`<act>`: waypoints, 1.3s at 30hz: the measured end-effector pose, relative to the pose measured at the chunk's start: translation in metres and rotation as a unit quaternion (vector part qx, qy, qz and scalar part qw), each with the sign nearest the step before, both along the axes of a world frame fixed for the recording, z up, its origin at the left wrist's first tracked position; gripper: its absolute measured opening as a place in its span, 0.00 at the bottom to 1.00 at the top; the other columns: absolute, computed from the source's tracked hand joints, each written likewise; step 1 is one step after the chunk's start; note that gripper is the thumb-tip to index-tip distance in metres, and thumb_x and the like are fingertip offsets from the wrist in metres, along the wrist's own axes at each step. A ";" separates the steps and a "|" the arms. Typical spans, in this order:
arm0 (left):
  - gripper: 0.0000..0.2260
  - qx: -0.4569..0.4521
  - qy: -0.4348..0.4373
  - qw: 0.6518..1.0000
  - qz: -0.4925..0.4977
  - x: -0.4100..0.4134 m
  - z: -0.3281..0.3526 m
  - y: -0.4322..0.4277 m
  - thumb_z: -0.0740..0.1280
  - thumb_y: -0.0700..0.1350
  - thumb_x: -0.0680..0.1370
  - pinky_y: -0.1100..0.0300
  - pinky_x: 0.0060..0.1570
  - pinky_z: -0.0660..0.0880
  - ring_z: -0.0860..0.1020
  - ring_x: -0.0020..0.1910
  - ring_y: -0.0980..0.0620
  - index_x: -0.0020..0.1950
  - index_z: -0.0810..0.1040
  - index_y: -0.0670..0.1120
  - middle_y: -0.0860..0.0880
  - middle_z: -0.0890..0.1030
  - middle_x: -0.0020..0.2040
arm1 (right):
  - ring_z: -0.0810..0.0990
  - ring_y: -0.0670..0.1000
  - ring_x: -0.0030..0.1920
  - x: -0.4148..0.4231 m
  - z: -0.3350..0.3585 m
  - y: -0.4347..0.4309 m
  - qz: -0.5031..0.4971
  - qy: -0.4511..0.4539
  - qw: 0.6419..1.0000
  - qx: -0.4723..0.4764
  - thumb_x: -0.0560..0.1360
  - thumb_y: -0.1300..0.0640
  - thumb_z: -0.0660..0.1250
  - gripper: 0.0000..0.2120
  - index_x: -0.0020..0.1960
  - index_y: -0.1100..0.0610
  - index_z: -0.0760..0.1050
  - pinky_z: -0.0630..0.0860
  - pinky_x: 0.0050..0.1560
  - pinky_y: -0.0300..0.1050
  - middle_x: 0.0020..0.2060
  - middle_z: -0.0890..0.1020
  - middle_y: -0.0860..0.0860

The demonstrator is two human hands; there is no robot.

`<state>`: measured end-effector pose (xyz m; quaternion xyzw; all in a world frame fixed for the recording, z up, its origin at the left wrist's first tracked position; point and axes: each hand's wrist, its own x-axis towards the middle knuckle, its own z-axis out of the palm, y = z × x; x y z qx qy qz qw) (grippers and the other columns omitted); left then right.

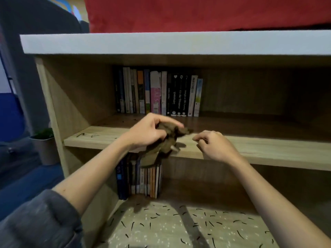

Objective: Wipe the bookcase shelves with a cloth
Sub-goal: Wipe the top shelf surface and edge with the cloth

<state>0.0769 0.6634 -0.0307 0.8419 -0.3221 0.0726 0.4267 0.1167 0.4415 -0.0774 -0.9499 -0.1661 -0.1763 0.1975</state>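
Olive-brown cloth (166,140) wadded in left hand (148,129), fingers wrapped round it, over middle shelf (259,149) front edge. Probably bunched into a wiping pad. Right hand (213,145) at its 3 o'clock, fingers curled, nothing visibly held. Debris specks (84,134) at 9 o'clock.

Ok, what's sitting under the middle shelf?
A row of upright books stands on the lower shelf. The cloth hanging from the left hand hides some of their tops.

Left hand (148,130) grips brown cloth (164,142) above shelf (268,149); right hand (213,144) curled.
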 end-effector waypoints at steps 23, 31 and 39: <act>0.23 0.143 0.017 0.989 -0.022 -0.006 -0.032 -0.015 0.56 0.32 0.77 0.54 0.63 0.69 0.73 0.59 0.58 0.52 0.76 0.61 0.57 0.76 0.58 | 0.76 0.48 0.52 -0.007 -0.002 0.002 -0.003 0.001 1.000 0.017 0.77 0.59 0.57 0.14 0.57 0.52 0.78 0.72 0.51 0.41 0.56 0.79 0.48; 0.26 0.127 -0.063 0.990 0.019 0.024 -0.002 -0.036 0.62 0.37 0.78 0.58 0.56 0.74 0.74 0.58 0.53 0.70 0.56 0.56 0.48 0.69 0.67 | 0.78 0.54 0.46 0.000 0.017 -0.010 -0.018 0.159 0.873 0.460 0.78 0.68 0.53 0.15 0.49 0.60 0.79 0.75 0.35 0.38 0.46 0.80 0.57; 0.14 0.012 -0.152 0.969 0.196 0.041 -0.039 0.028 0.64 0.43 0.78 0.51 0.66 0.65 0.69 0.65 0.52 0.63 0.74 0.49 0.50 0.74 0.64 | 0.74 0.52 0.59 0.010 0.021 0.016 -0.033 -0.016 0.971 0.236 0.78 0.55 0.58 0.13 0.60 0.53 0.77 0.68 0.57 0.42 0.57 0.78 0.51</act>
